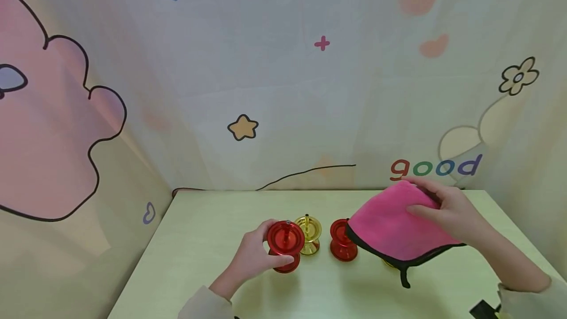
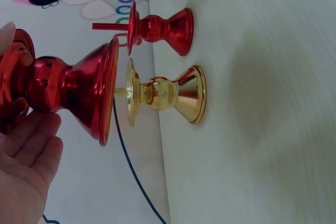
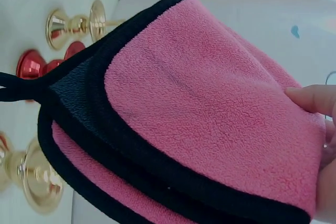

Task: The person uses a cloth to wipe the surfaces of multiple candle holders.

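My left hand grips a shiny red candle holder by its side; in the left wrist view its flared base hangs clear of the table. From my right hand droops a pink cloth with black edging and a small loop, pinched near its top. Between the hands stand a gold candle holder and a second red candle holder, both upright. Another gold candle holder stands mostly behind the cloth in the head view.
A pale table runs back to a hanging cloth backdrop printed with hearts, a star and letters. Near the right sleeve lies a dark object, cut off by the frame's lower edge.
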Available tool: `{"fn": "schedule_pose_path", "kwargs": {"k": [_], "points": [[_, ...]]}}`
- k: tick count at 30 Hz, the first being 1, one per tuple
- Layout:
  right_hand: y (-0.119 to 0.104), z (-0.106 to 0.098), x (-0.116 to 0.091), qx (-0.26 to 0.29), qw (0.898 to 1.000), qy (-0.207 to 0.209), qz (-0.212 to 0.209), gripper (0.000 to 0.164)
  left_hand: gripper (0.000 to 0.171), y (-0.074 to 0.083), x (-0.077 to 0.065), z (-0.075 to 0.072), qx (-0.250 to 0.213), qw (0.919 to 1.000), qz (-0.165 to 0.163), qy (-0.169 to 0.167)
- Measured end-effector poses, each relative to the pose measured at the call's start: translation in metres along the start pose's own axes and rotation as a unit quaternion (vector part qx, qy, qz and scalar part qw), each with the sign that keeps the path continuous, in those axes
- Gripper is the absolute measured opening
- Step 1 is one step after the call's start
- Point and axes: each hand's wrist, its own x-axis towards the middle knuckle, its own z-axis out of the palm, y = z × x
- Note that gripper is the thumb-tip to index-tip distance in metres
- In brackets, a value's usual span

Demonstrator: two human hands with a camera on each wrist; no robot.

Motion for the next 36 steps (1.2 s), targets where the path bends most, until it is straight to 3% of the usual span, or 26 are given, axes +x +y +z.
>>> {"fn": "schedule_pose_path", "kwargs": {"k": [7, 16, 28, 32, 36], "points": [[-0.014, 0.018, 0.008, 0.021, 1.000, -0.015, -0.010, 0.047, 0.067, 0.010, -0.002, 0.003, -0.016, 0.9996, 0.002, -0.024], [-0.022, 0.037, 0.019, -0.001, 0.999, -0.010, -0.032, 0.046, 0.065, 0.024, -0.003, 0.004, 0.017, 0.9974, 0.011, -0.069], [-0.035, 0.062, 0.028, -0.055, 0.990, -0.012, -0.126, 0.048, 0.060, 0.040, -0.002, 0.007, 0.074, 0.9893, 0.050, -0.115], [-0.041, 0.069, 0.030, -0.094, 0.983, -0.005, -0.157, 0.048, 0.057, 0.043, 0.000, 0.008, 0.097, 0.9848, 0.054, -0.134], [-0.046, 0.076, 0.031, -0.129, 0.969, 0.001, -0.211, 0.047, 0.053, 0.045, 0.002, 0.012, 0.117, 0.9807, 0.058, -0.146]]}}
